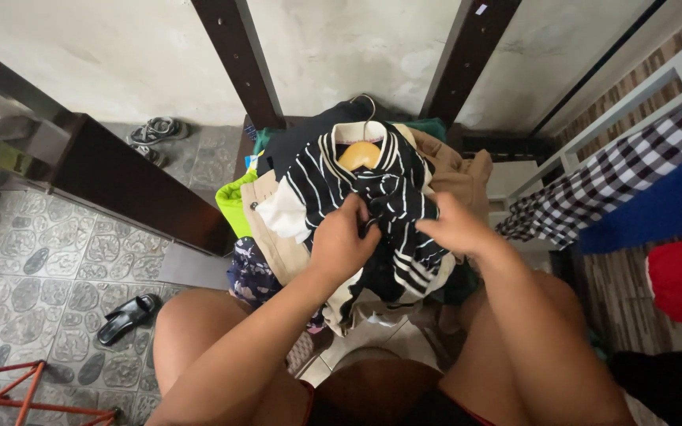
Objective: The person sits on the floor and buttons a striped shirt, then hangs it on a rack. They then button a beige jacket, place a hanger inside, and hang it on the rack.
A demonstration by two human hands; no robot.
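Left hand [343, 241] and right hand [451, 227] both pinching striped shirt [372, 197] on wooden hanger [359, 154]; soft, light, limp; best gripped at placket.

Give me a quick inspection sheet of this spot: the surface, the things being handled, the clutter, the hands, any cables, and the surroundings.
Surface: a pile of clothes covers whatever lies beneath; the support is hidden.
Things in hand: a black-and-white striped shirt on a yellow hanger, lying on top of the pile.
Clutter: beige, lime green and dark patterned garments under and beside the shirt.
Hands: left hand and right hand both grip the shirt's front near its middle.
Cables: nothing seen.
Surroundings: patterned tile floor, a black sandal, grey sandals farther off, an orange metal frame, and checked, blue and red cloths hanging at the side.
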